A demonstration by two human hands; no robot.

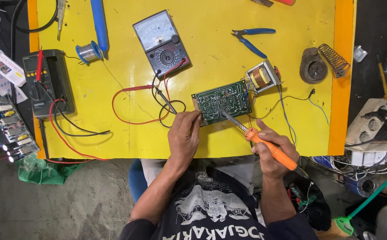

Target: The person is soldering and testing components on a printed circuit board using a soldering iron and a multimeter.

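Soldering on the yellow bench, green circuit board near its front edge.

My left hand pinches the board's near corner; my right hand is wrapped around the orange soldering iron, tip resting on the board. Risk: the board could slide under tip pressure, or the small transformer wires just beside it may touch hot metal.

Yellow table seen, orange edges. Green board laid at centre; round-dial meter at 12 o'clock, blue pliers at 1, black meter at 9.
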